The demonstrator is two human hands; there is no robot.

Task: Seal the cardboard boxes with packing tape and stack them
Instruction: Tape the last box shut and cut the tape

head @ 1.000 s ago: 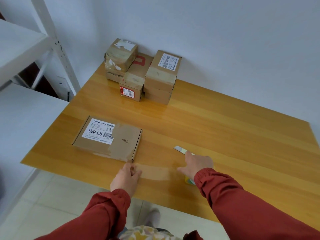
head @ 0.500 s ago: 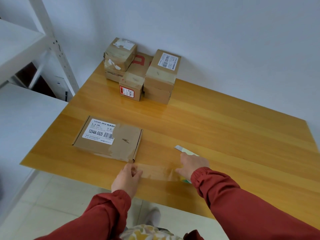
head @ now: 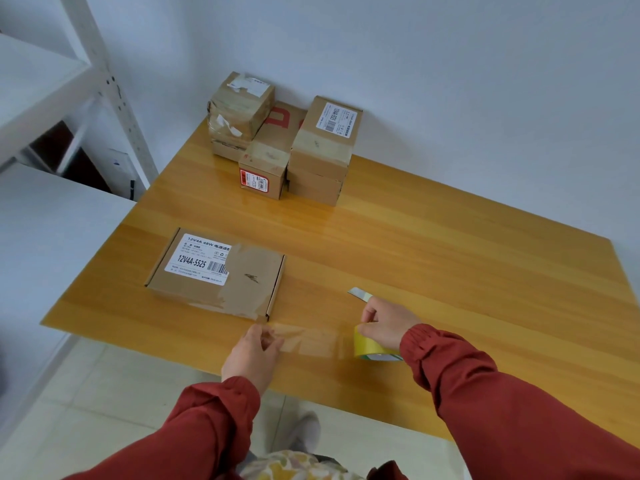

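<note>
Now, the left grip (head: 254, 355) is pinching the free end of a clear strip (head: 311, 341) of tape, thumb and fingers pressed together on it, just off the near right corner of the flat box (head: 214, 275). The strip is stretching taut across to the yellow roll (head: 367, 346), and the right grip (head: 388, 327) is curling round that roll from above, thumb on its left face. Both are working low over the near edge of the surface (head: 450, 271); whether the roll is touching the wood, I cannot tell. A pale cutter (head: 359, 294) is poking out past the right fingers, and I cannot tell whether they are holding it or it is lying loose.

The flat box is lying on the left half of the surface, white label up. Glossy tape is covering its right part and running over the near edge. Far back against the wall, sealed boxes (head: 322, 147) are sitting in a tight cluster: a pile on the left, a long one with red print in the middle, a labelled pile on the right. White shelving (head: 34, 84) is standing at the left.
</note>
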